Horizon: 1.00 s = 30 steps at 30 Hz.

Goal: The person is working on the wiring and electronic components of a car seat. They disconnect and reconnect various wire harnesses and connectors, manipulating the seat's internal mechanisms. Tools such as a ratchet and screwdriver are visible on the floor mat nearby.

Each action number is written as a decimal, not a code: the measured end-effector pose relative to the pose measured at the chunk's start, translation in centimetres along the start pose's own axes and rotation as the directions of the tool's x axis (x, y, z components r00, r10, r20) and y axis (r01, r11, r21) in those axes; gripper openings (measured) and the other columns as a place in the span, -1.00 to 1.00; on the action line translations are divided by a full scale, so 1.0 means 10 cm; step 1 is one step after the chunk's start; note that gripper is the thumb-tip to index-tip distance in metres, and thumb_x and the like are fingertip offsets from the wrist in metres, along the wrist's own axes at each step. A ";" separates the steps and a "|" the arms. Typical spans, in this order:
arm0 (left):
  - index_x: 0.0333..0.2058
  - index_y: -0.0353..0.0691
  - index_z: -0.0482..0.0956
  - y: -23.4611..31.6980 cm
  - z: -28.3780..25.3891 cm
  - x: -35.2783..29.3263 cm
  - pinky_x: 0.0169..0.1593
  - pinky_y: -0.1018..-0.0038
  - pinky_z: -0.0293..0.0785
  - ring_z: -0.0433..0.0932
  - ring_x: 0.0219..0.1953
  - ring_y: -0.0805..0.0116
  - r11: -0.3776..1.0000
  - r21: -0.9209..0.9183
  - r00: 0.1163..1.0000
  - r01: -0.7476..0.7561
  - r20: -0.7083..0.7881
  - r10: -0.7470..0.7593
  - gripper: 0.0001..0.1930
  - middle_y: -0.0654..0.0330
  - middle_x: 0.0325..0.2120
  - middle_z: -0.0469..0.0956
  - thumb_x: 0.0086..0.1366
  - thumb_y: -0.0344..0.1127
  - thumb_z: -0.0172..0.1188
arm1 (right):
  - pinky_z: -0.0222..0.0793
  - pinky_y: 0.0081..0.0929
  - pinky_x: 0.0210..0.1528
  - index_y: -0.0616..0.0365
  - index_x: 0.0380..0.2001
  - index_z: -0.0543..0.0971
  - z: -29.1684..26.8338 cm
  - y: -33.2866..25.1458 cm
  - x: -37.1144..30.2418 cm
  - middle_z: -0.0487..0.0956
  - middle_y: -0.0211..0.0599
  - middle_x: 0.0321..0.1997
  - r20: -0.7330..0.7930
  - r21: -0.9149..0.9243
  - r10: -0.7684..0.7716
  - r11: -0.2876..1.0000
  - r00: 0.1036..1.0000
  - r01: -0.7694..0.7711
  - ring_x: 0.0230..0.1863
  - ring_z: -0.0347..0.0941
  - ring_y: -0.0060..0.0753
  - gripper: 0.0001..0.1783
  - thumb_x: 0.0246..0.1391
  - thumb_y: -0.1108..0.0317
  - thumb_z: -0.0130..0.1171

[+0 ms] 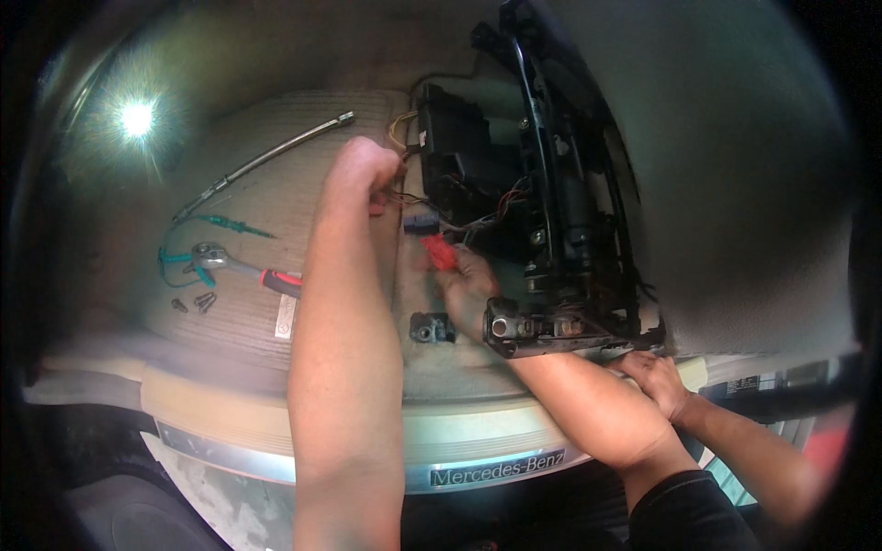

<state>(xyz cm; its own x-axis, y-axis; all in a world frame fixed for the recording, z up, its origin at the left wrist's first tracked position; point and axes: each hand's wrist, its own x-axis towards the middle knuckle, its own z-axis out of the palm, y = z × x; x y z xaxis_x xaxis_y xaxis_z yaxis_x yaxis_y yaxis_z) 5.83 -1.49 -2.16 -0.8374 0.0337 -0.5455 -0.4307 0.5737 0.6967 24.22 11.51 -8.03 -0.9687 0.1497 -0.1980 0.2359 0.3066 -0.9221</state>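
Seat is tipped up off the carpet (276, 184), its rail (551, 331) showing, so the unbolting looks done, with loose bolts (197, 301) and ratchet (241, 268) lying aside. Left hand (367, 174) is pinching the wires (409, 197) tight, right hand (467, 280) is closing around the red plug (439, 250), so unplugging seems half finished. Another person's hand (654, 378) is gripping the sill.

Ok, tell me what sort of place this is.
Most likely a car's footwell, seen through the open door, with the seat tipped up for repair. A door sill plate edges the carpeted floor, the seat frame exposes its wiring, and a ratchet wrench lies on the carpet.
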 end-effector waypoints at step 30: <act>-0.13 -0.20 0.66 0.09 -0.45 -0.55 -0.39 0.50 0.56 0.61 -0.31 0.45 0.852 0.114 0.763 -0.511 0.518 0.388 -0.65 0.28 -0.31 0.67 0.09 -0.31 0.46 | 0.40 -0.33 0.01 0.07 0.34 0.29 -0.35 -1.15 -0.72 0.56 -0.19 -0.04 0.050 0.149 0.023 0.988 0.999 -0.030 -0.10 0.50 -0.31 -0.36 0.20 0.30 0.11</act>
<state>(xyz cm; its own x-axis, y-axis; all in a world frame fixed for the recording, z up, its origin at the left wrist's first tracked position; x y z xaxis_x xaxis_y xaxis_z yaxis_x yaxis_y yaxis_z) 8.56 -4.81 3.59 -0.6316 0.6718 -0.3870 0.0992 0.5651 0.8190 28.76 10.18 5.20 -0.9658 0.1099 -0.2350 0.2504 0.1583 -0.9551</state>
